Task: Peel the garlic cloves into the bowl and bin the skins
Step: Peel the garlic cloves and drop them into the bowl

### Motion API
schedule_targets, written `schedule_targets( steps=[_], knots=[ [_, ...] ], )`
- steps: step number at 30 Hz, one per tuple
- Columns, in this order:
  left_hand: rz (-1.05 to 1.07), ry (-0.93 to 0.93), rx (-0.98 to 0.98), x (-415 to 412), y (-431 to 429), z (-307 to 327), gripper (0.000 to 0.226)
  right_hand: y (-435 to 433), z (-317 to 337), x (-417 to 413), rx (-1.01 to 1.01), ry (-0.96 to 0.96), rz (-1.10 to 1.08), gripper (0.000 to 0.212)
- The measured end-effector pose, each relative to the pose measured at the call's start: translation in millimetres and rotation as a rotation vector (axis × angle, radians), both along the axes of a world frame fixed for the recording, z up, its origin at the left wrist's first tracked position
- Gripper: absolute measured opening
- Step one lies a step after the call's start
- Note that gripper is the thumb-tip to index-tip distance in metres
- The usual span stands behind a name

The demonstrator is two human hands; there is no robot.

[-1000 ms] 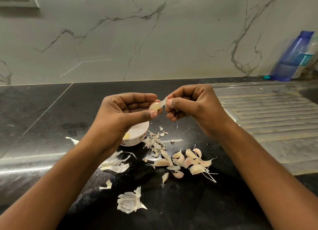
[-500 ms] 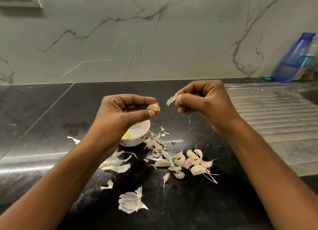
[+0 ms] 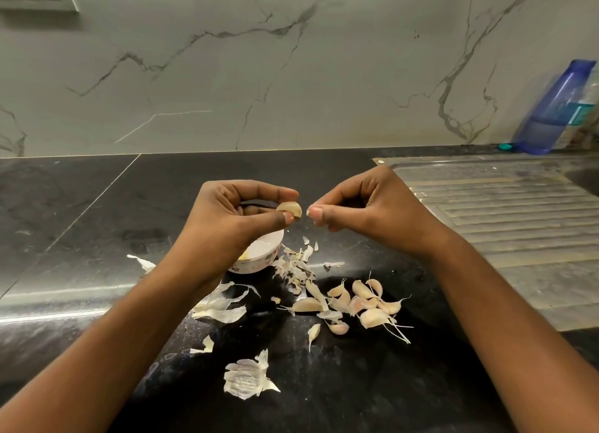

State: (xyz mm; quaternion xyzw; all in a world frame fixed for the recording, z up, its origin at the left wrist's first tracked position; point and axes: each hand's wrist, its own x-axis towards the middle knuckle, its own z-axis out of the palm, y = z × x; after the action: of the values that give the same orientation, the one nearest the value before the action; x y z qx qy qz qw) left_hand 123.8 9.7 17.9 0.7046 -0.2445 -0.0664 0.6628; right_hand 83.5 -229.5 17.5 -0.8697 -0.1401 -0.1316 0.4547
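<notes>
Your left grip [image 3: 240, 217] is pinching a garlic clove [image 3: 289, 209] between thumb and forefinger, holding it in the air over the tabletop [image 3: 97, 225], close above the small white bowl [image 3: 257, 264] that your wrist is partly hiding. The clove's long axis is lying roughly crosswise to you, and its free end is pointing at your right grip [image 3: 372, 205]. That grip's fingertips [image 3: 313, 212] are drawn together just beside the clove without touching it; whether they are pinching a scrap of skin I cannot tell. The clove looks mostly bare, so I would be turning it between the left fingers to check the hidden side, catching any leftover skin at the free end with a nail, and pulling along the length rather than across it. Below, peeled skins [image 3: 296, 267] are lying next to the bowl, and unpeeled cloves [image 3: 364, 304] are waiting nearer you. No bin is showing, so gathering the skins looks like a later job.
</notes>
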Motion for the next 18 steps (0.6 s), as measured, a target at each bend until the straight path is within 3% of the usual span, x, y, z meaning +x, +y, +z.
schedule_targets(
  steps=[8, 18],
  knots=[
    [0.048, -0.059, 0.021, -2.4, -1.7, 0.0, 0.045, 1.9, -5.2, 2.3, -0.06, -0.037, 0.049, 0.008],
    [0.048, -0.102, 0.034, -2.8, -2.4, -2.6, 0.043, 10.4, -8.2, 1.6, -0.001, -0.044, 0.046, 0.021]
  ],
)
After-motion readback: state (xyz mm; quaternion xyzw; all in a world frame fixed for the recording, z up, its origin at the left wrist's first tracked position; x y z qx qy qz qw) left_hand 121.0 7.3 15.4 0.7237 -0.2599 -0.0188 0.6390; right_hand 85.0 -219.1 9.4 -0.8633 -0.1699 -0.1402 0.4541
